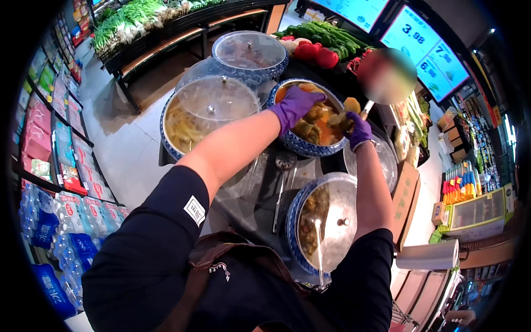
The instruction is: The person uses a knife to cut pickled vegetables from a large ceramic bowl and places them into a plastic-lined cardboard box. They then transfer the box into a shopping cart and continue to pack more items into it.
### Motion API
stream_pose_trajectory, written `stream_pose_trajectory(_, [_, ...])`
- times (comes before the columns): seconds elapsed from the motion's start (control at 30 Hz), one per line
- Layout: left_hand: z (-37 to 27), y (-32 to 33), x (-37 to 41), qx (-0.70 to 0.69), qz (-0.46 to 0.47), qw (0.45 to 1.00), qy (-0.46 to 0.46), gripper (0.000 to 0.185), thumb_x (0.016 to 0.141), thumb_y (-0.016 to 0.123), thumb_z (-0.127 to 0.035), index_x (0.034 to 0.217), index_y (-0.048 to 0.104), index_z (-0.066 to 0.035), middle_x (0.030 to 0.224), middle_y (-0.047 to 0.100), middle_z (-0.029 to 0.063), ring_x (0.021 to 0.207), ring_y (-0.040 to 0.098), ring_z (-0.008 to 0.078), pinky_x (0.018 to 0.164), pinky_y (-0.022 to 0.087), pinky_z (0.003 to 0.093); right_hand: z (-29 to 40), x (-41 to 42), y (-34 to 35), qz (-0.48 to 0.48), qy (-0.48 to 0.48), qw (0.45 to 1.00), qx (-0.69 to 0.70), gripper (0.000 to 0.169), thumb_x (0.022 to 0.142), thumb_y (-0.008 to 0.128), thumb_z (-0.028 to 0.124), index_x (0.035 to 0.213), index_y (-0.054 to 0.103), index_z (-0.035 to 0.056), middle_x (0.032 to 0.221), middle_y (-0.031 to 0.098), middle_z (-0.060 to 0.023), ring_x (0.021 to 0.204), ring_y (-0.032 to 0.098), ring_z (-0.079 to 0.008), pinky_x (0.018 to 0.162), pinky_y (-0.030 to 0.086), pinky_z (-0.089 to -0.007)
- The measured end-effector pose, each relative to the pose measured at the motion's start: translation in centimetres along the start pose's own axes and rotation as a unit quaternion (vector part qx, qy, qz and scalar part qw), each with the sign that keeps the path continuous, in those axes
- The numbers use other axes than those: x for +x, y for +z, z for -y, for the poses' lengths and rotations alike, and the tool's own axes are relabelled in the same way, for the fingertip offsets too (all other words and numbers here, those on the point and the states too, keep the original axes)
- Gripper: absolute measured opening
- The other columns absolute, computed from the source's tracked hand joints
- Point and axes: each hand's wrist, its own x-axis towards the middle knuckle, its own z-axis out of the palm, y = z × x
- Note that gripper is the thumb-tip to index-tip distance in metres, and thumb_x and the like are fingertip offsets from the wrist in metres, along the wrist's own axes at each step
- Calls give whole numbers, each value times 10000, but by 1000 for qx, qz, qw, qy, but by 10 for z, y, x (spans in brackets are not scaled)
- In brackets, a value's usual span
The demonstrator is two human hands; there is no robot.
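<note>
My left hand [295, 107], in a purple glove, reaches over a blue-and-white patterned bowl [305, 148] and touches pickled vegetables [309, 132] lying in orange liquid. Its fingertips are partly hidden, so a grasp there cannot be told. At the bowl's right rim, my purple-gloved right hand [359, 129] is closed around a greenish-brown pickled vegetable piece [339, 121]. A yellow slice [351, 104] shows just above that hand. Beside its fingers rises a wooden utensil handle [366, 109] with a pale shaft; a round blurred patch hides its far end.
Lidded bowls stand around: one with yellow strips [184, 128], one behind [251, 52], one nearer me [312, 224]. A slotted metal spoon [284, 174] lies on the dark counter [249, 211]. A clear lid [379, 164] sits under my right forearm. Peppers [317, 54] lie behind.
</note>
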Motion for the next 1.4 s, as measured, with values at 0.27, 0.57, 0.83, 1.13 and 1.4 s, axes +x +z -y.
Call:
stream_pose_trajectory(0.27, [12,-3,68,427,68,898,-79,664,623,702,-394,1101,557,43,1102,564,260,1027,567,323,898,434,353,-59,92,-5,-19,-13,943,-333,451,652,747,263,981,603,-10,827,629,-131,719,641,-270,626,523,-356])
stream_pose_trajectory(0.57, [82,-7,88,642,63,757,106,241,764,515,-142,880,622,40,829,610,218,754,620,316,679,490,395,-26,22,37,15,-125,812,-569,376,684,727,267,878,584,-21,851,620,-226,823,605,-378,711,483,-412])
stream_pose_trajectory(0.83, [78,10,122,537,188,821,40,311,736,561,-142,952,618,75,995,596,273,968,591,357,851,463,388,-27,45,25,-6,-149,794,-590,310,700,694,205,872,558,-14,847,608,-237,823,592,-395,696,475,-434])
stream_pose_trajectory(1.13, [89,36,142,578,321,748,47,409,715,633,-278,988,638,26,1189,500,248,1068,529,333,906,425,367,-26,43,1,55,-111,827,-548,314,672,709,185,888,571,3,822,638,-186,792,620,-354,686,491,-401])
stream_pose_trajectory(1.4, [79,34,142,682,169,692,166,238,779,518,-132,927,655,-4,945,632,188,877,617,321,767,479,395,-38,55,23,20,-111,832,-543,330,663,723,189,882,579,-12,811,627,-201,771,618,-350,679,488,-393])
